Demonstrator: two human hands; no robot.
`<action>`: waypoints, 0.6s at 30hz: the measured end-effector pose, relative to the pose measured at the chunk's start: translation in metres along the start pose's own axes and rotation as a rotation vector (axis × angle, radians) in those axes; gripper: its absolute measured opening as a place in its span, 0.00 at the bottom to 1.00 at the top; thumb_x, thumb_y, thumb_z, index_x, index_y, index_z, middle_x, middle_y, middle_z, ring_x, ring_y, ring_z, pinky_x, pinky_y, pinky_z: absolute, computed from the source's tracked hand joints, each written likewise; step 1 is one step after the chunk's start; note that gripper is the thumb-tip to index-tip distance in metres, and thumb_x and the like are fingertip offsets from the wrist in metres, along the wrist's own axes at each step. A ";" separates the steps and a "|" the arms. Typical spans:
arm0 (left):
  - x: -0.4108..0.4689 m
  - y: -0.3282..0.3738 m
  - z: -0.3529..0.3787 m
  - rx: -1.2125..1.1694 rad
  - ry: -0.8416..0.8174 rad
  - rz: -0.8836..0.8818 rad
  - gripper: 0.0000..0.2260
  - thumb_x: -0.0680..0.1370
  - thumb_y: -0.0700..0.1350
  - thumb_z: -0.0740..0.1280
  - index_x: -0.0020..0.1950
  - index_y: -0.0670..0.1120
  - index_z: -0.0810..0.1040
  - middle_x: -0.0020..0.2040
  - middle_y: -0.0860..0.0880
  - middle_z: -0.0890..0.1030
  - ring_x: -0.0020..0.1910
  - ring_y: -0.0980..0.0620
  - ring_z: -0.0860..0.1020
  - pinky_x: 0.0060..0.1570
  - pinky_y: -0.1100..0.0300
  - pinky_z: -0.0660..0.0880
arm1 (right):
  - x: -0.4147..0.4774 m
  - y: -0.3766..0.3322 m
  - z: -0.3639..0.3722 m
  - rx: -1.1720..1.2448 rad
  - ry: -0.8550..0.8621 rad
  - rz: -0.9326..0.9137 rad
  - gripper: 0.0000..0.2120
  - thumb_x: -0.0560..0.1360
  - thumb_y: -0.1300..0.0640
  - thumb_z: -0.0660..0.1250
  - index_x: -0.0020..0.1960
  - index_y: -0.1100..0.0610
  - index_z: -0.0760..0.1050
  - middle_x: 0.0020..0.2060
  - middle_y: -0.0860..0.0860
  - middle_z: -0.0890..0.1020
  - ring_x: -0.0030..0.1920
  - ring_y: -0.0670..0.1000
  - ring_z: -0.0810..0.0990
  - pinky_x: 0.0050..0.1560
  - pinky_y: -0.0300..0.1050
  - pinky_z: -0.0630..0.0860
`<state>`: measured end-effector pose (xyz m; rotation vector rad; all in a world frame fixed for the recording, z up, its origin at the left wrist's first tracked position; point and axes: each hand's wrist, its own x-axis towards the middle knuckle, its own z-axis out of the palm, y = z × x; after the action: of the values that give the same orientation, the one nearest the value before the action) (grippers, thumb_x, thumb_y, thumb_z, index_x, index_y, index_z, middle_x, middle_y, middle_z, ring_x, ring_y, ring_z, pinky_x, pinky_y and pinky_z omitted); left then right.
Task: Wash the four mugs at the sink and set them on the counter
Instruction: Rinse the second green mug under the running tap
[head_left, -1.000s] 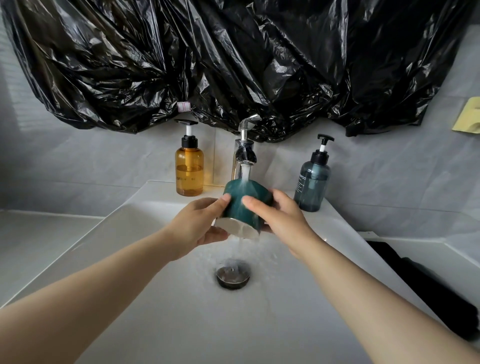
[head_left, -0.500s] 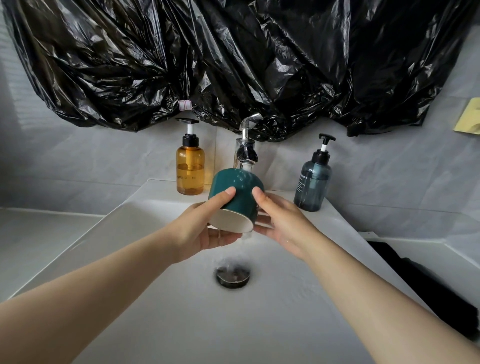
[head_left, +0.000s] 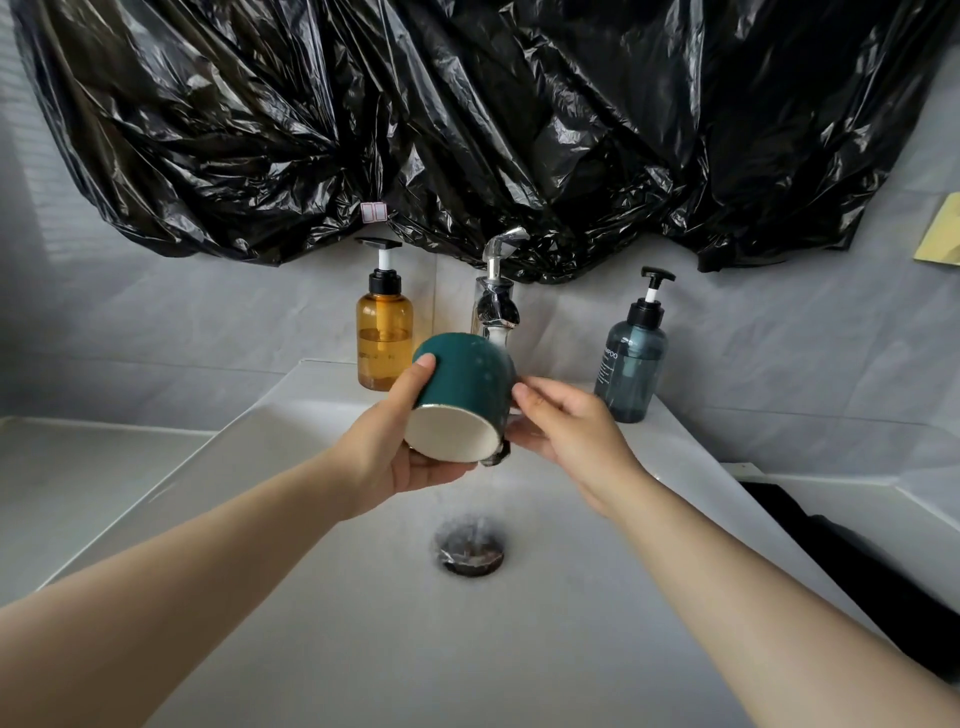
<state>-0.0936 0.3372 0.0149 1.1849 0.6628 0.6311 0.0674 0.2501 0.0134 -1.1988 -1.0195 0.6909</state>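
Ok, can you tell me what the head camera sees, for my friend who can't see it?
Two bare hands hold a green mug tipped on its side under a running tap over a white sink; the left hand cups it, the right hand touches its side. Amber and blue pump bottles stand behind, under black plastic sheeting.

1. Two bare forearms enter from the lower corners of the head view, uncovered along their whole visible length; no sleeve edge shows on either.
2. The left hand (head_left: 400, 441) wears no glove, ring or bracelet; its thumbnail is short, rounded and unpainted.
3. The right hand (head_left: 566, 431) is equally bare, with no ring or watch at the wrist, and one short, plain nail shows on a finger.
4. Both wrists are free of bands, markings or jewellery.
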 end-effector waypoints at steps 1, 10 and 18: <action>0.000 0.001 0.001 -0.041 -0.013 0.004 0.25 0.76 0.67 0.62 0.62 0.49 0.73 0.55 0.36 0.83 0.47 0.39 0.85 0.41 0.53 0.83 | 0.001 0.000 -0.001 -0.045 0.041 -0.009 0.07 0.80 0.58 0.64 0.55 0.53 0.80 0.50 0.51 0.84 0.45 0.42 0.83 0.51 0.42 0.81; 0.000 0.002 0.001 -0.076 -0.016 -0.031 0.20 0.77 0.64 0.63 0.58 0.50 0.74 0.54 0.38 0.82 0.52 0.39 0.82 0.53 0.45 0.80 | -0.001 -0.003 -0.005 0.097 -0.051 0.368 0.15 0.77 0.48 0.68 0.52 0.59 0.79 0.41 0.54 0.82 0.41 0.51 0.81 0.48 0.44 0.81; 0.005 -0.006 0.001 0.092 0.045 -0.035 0.28 0.75 0.66 0.64 0.63 0.45 0.75 0.56 0.39 0.83 0.54 0.41 0.83 0.51 0.47 0.82 | 0.004 -0.002 -0.003 0.388 0.044 0.403 0.08 0.81 0.60 0.62 0.45 0.61 0.74 0.29 0.52 0.78 0.31 0.48 0.75 0.40 0.41 0.74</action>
<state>-0.0886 0.3389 0.0088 1.2441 0.7556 0.6046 0.0718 0.2519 0.0158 -1.0755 -0.5712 1.1167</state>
